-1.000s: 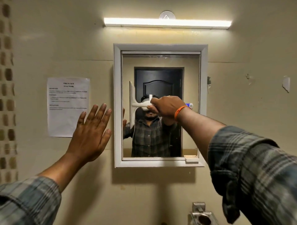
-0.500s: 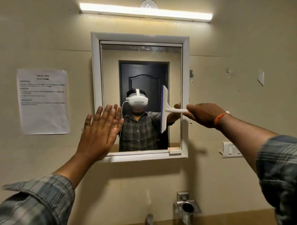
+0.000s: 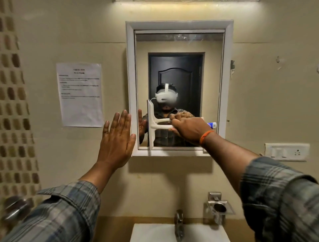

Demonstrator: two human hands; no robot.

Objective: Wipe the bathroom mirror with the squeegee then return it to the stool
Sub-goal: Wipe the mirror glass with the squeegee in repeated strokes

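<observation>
Head view: two hands, right hand (image 3: 191,128) gripping one squeegee (image 3: 151,124).

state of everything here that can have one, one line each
squeegee: held by its handle, blade upright at the mirror's left side
mirror: hung on the wall, blade across its lower part
right hand: closed around the squeegee handle
left hand: open, fingers spread, empty, raised at the mirror's left frame
tap: no water seen running
light: on

Printed paper notice (image 3: 80,94) taped on wall, white switch panel (image 3: 286,152), tap (image 3: 179,224) over white sink (image 3: 155,233).
</observation>
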